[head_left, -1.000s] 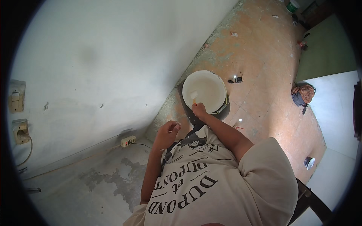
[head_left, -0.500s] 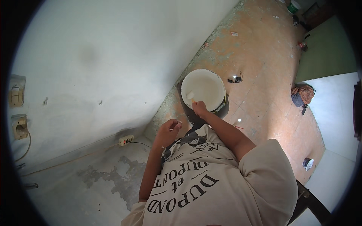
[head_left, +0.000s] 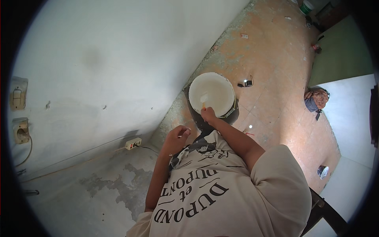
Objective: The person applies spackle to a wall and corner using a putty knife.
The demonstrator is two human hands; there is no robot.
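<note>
A large bucket (head_left: 233,93) with a dark outside and a pale, white-coated inside stands on the floor by the wall. My right hand (head_left: 208,115) is at its near rim, closed around the handle of a short tool (head_left: 204,98). That tool has an orange-yellow handle and a white-coated head pointing into the bucket; I cannot tell if it is a brush or a putty knife. To the left and nearer, my left hand (head_left: 177,136) hovers in front of my shirt with curled fingers. White specks show at its fingertips, and what it holds, if anything, is too small to name.
A white wall (head_left: 118,59) rises on the left, with a socket (head_left: 21,131) and switch (head_left: 17,98). A power strip (head_left: 133,143) with a cord lies near its base. Beyond the bucket are a black adapter (head_left: 248,83) and a bag (head_left: 317,99); a small tub (head_left: 322,172) lies at right.
Inside the bucket, the tool's head has shifted slightly right and toward me, and the tool points more straight ahead. My left hand stays nearly still.
</note>
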